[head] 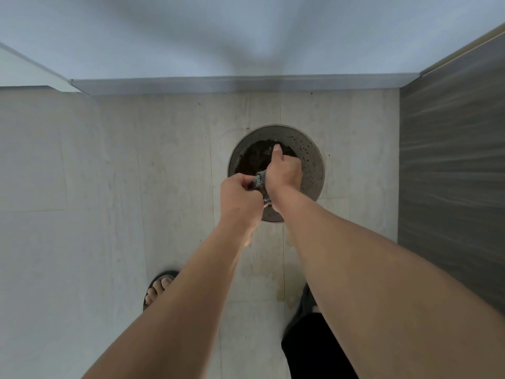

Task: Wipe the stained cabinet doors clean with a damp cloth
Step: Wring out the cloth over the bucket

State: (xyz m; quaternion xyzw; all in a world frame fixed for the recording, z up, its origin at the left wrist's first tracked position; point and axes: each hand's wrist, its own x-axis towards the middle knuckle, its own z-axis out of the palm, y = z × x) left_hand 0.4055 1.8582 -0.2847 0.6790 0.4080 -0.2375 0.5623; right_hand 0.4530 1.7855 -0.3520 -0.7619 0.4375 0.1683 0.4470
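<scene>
Basin [313,160] on floor [164,160], left hand [237,192] and right hand [284,170] gripping cloth [259,184] above it, sandalled foot [161,288] behind

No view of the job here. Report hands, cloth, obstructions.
Left hand and right hand both grip the cloth, bunched between them. Cloth over the basin of dark water on the floor. Nothing blocking the hands.

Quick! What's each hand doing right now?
The left hand is closed on the cloth, over the basin.
The right hand is closed on the same cloth.
</scene>
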